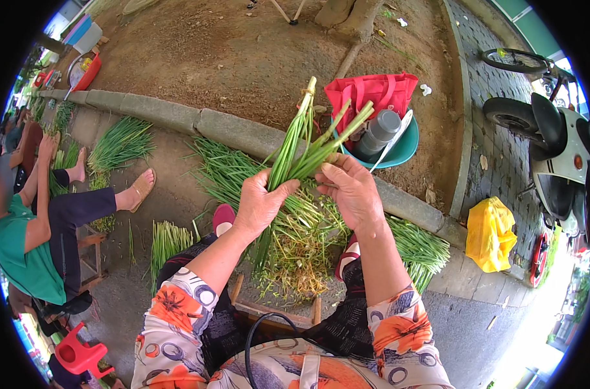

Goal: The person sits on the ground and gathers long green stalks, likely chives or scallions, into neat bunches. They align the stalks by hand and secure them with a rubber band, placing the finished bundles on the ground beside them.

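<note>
My left hand (265, 197) is closed around a bunch of long green garlic chives (287, 160). Their pale ends point up and away, and the leaf tips hang down below my wrist. One part of the bunch stands nearly upright, with a tie near its end; another part fans to the upper right. My right hand (353, 192) is at the right side of this fanned part, thumb and fingers bent close to the stalks. Whether a stalk is pinched there is hard to see. Beneath both hands lies a heap of trimmed, yellowing leaves (304, 257).
Loose chives (226, 167) lie along the stone kerb (246, 131), with more piles (171, 240) (421, 248) beside my feet. Beyond the kerb a teal basin (409, 146) holds a grey flask (380, 133) and a red bag (372, 92). A seated person (27, 243) is at left; a yellow bag (491, 236) at right.
</note>
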Motion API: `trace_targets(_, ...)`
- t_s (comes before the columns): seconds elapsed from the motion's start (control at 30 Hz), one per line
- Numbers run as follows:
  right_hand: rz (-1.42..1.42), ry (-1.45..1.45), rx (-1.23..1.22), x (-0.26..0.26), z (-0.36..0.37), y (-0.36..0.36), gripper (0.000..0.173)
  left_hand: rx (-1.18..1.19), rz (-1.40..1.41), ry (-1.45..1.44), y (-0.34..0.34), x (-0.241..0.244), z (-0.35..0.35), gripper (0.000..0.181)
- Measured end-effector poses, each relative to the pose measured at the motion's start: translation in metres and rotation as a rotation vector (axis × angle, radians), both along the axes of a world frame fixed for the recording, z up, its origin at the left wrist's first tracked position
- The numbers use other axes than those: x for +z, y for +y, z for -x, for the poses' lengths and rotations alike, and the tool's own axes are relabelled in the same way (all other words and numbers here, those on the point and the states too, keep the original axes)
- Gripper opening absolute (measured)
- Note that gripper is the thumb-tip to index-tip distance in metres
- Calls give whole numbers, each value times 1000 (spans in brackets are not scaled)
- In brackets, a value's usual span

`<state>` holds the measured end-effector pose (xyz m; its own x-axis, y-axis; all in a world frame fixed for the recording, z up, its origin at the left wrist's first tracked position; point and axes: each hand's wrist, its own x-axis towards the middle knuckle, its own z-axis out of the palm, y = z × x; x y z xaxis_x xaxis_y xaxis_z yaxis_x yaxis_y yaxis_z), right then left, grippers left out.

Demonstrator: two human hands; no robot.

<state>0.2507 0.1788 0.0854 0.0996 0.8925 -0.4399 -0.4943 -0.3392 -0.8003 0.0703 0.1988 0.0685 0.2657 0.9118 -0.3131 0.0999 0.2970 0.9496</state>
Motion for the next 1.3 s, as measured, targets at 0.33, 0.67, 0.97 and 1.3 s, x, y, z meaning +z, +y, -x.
trace_targets(0.33, -170, -975, -26, -6, 7, 2, 15, 133, -51, -129, 17, -10, 18, 14)
trace_targets(0.67, -99, -517, -183, 0, 3, 7, 27, 136, -68, -3, 11, -3, 14, 10)
trace_targets(0.97, -110, -576, -212, 3, -2, 10, 36, 82, -18, 54, 9, -3, 11, 10)
trace_targets(1.3, -170, -63, -160, -2, -14, 9, 20, -106, 126, -185, 13, 6, 17, 17)
